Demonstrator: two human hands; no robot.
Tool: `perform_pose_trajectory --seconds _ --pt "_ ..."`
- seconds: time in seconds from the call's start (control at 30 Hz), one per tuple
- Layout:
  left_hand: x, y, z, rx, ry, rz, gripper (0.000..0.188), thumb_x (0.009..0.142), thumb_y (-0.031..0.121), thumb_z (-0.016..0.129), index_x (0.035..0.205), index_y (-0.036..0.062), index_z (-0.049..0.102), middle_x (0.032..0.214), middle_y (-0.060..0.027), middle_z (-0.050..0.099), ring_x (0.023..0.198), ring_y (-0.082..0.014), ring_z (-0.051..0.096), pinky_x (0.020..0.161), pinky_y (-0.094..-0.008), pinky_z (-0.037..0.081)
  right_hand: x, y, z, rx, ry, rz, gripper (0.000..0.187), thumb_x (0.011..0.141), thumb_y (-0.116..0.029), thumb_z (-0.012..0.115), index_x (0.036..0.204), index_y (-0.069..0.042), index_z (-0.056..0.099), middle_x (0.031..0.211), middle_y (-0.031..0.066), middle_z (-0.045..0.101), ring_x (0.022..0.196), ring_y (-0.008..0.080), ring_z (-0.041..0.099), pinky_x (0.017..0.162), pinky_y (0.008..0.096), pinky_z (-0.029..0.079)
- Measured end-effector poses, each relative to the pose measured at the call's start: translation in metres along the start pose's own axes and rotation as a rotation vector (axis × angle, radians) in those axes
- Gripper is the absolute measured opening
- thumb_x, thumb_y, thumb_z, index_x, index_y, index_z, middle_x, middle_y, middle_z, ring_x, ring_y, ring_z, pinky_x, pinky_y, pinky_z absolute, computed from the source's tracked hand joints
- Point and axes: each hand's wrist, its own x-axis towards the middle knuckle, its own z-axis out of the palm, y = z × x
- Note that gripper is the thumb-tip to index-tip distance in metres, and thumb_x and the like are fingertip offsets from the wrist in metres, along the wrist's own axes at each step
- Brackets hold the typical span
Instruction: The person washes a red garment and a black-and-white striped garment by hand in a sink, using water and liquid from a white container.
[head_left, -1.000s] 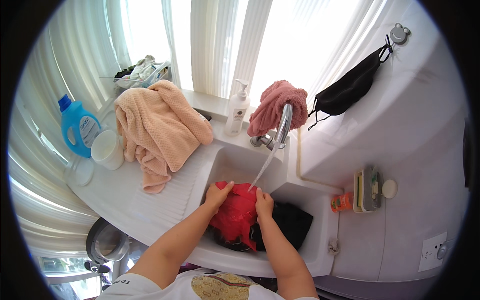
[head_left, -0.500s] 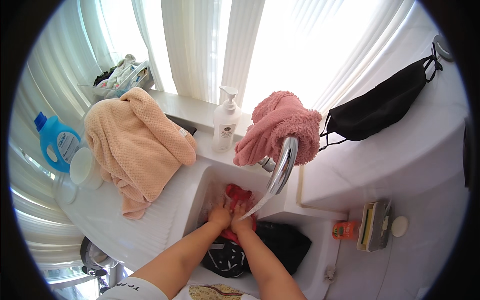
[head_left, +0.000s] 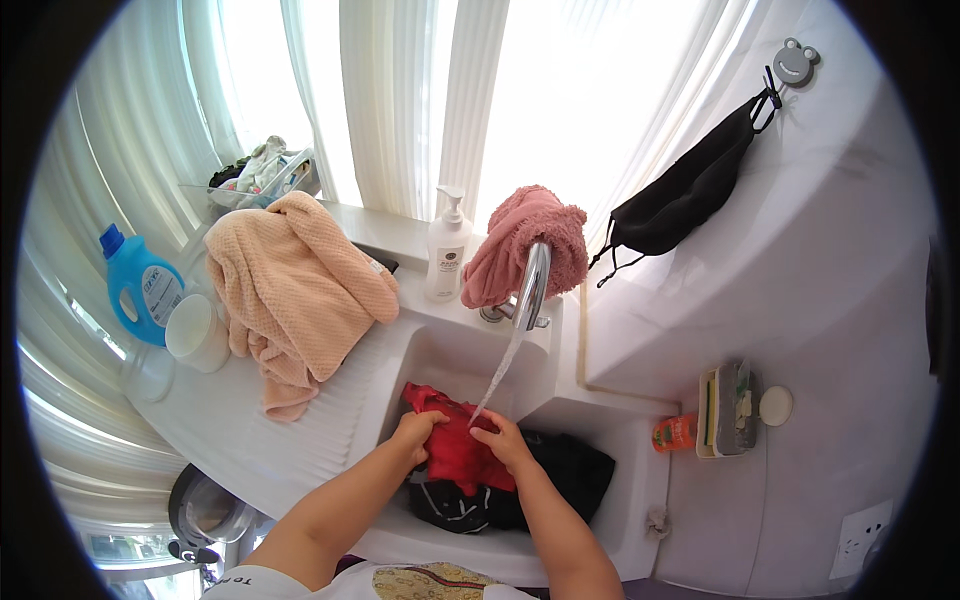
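A wet red garment (head_left: 462, 452) is spread between my hands inside the white sink (head_left: 385, 400). My left hand (head_left: 416, 432) grips its left side and my right hand (head_left: 507, 445) its right, thumbs on top. From the chrome faucet (head_left: 533, 285) a stream of water (head_left: 498, 376) falls onto the red fabric beside my right thumb. Beneath and beside it lie a black garment with white marks (head_left: 448, 512) and plain black fabric (head_left: 580, 478). My fingers under the red fabric are hidden.
A pink towel (head_left: 520, 230) drapes behind the faucet, next to a white pump bottle (head_left: 447, 250). Left on the counter are a peach towel (head_left: 300, 290), a white tub (head_left: 196, 332) and a blue detergent bottle (head_left: 142, 285). A black mask (head_left: 680, 200) and a sponge holder (head_left: 728, 410) hang right.
My hands have drawn apart and lifted the red garment, which was bunched deep in the sink and now lies spread under the stream. The whole view has shifted slightly.
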Motion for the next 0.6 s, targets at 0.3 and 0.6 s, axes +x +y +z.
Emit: perform_pose_trajectory --seconds 0.3,0.6 --pt "-0.089 0.004 0.004 -0.294 -0.351 -0.080 0.040 0.080 0.011 0.059 0.117 -0.0009 0.052 0.111 -0.0184 0.060 0.101 -0.0331 0.059 0.093 -0.0461 0.046 -0.042 -0.033 0.049 0.889 -0.217 0.361 0.062 0.085 -0.042 0.061 0.133 -0.007 0.043 0.126 0.0134 0.054 0.110 0.0258 0.056 0.097 0.0410 0.043" --pt "-0.064 -0.006 -0.024 0.169 -0.216 0.328 0.060 0.087 0.056 0.053 0.124 0.0091 0.049 0.123 -0.0101 0.055 0.110 -0.0239 0.055 0.096 -0.0408 0.044 -0.046 -0.027 0.082 -0.174 0.395 -0.462 0.051 0.074 -0.019 0.076 0.116 -0.003 0.053 0.116 0.0174 0.056 0.106 0.0288 0.056 0.095 0.0373 0.043"
